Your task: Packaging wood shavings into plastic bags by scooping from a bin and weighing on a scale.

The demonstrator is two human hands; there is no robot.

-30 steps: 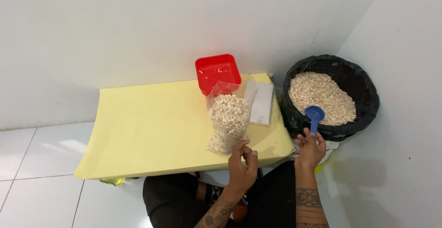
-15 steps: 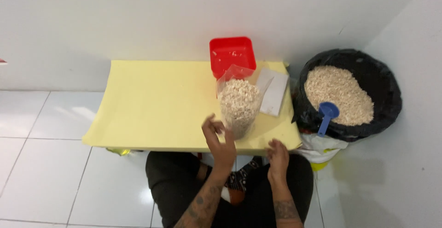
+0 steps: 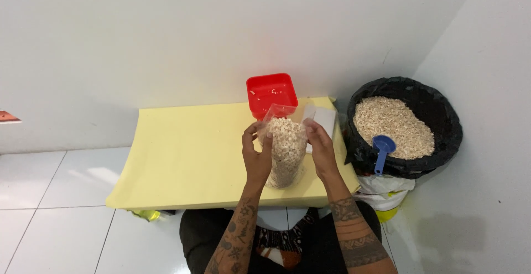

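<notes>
We are seeing a bright, evenly lit frame here, soft white light with no harsh glare. Around our left hand (image 3: 257, 155) and right hand (image 3: 319, 149) the focus is sharp, and the clear bag (image 3: 284, 151) of pale flakes between them takes only a mild sheen near its open top. Below the hands, the yellow table (image 3: 188, 158) throws a soft shadow onto the glossy floor tiles (image 3: 50, 196), which give back a faint pale reflection. Right of the right hand, the black sack (image 3: 406, 127) casts a dim shadow down the wall. Lines bend slightly toward the frame's edges.
</notes>
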